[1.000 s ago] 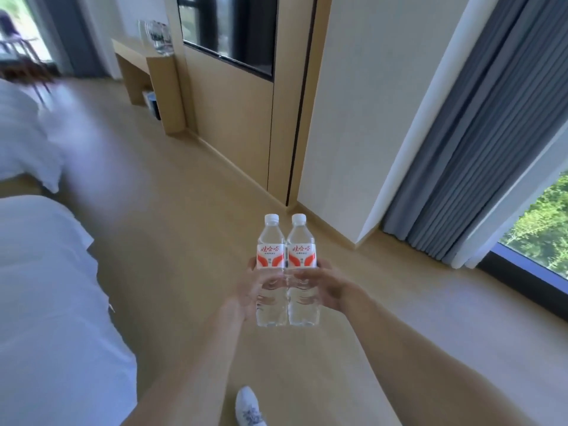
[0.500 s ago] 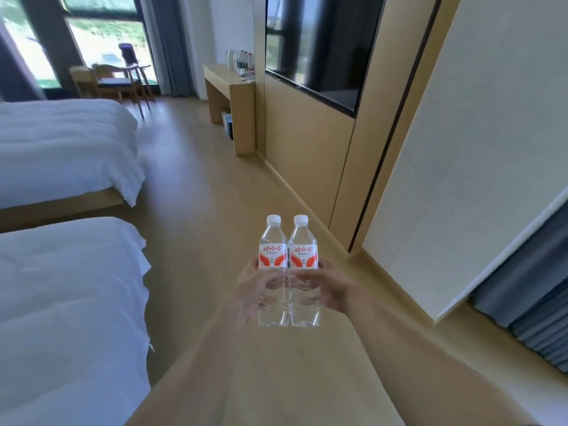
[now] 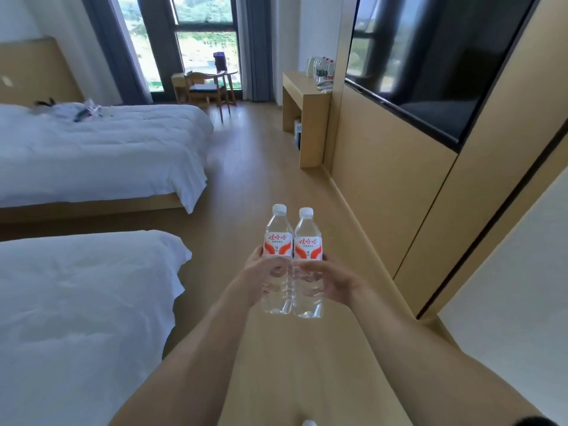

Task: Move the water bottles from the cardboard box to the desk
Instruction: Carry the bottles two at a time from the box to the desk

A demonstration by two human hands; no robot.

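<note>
White bedding fills the left of the frame: near bed [image 3: 76,318] at lower left, far bed [image 3: 98,149] above it, small items scattered on its top. Chair [image 3: 209,87] by the window, upper centre. Centre frame, left hand [image 3: 261,272] wrapped around the left bottle [image 3: 277,262], right hand [image 3: 335,279] wrapped around the right bottle [image 3: 307,265]; both bottles upright, touching side by side, white caps, red-and-white labels, held above the wood floor. Desk [image 3: 302,87] well beyond, upper right of centre, more bottles [image 3: 322,70] standing on it. Dark screen [image 3: 430,63] on the right wall.
</note>
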